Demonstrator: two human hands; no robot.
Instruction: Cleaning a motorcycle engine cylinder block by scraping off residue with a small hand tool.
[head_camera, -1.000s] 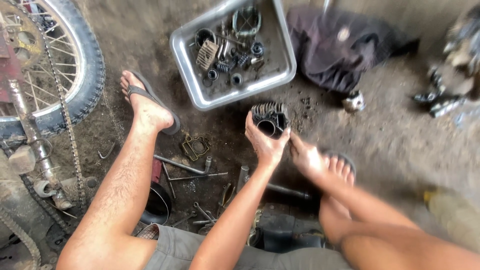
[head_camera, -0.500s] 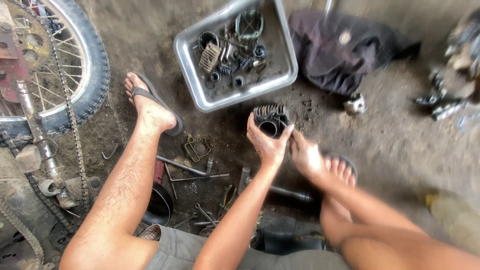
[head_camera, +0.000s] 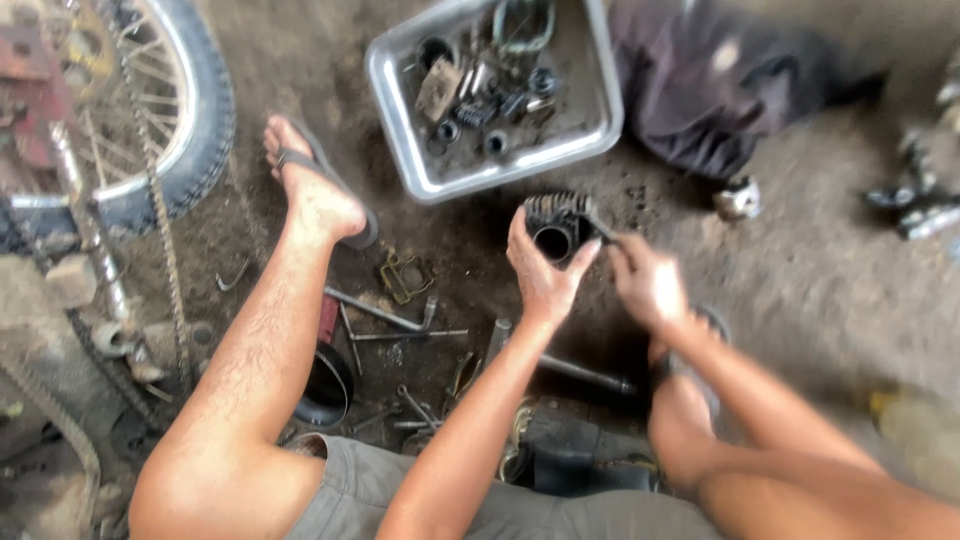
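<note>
My left hand (head_camera: 542, 272) grips a dark finned engine cylinder (head_camera: 556, 223) standing on the dirt floor, thumb and fingers around its round bore. My right hand (head_camera: 647, 281) is just to its right, fingers pinched on a thin dark tool (head_camera: 601, 230) whose tip touches the cylinder's right side. Both forearms reach forward between my bare knees.
A metal tray (head_camera: 404, 130) of small engine parts sits just beyond the cylinder. A spoked wheel with tyre (head_camera: 203, 110) and chain stands at left, near my sandalled left foot (head_camera: 315, 195). Wrenches and rods (head_camera: 380, 315) lie near me. A dark cloth (head_camera: 715, 90) lies at the upper right.
My right hand has lifted off my foot and come up to the cylinder's right side with the thin tool. The left hand stays on the cylinder. The view has shifted slightly.
</note>
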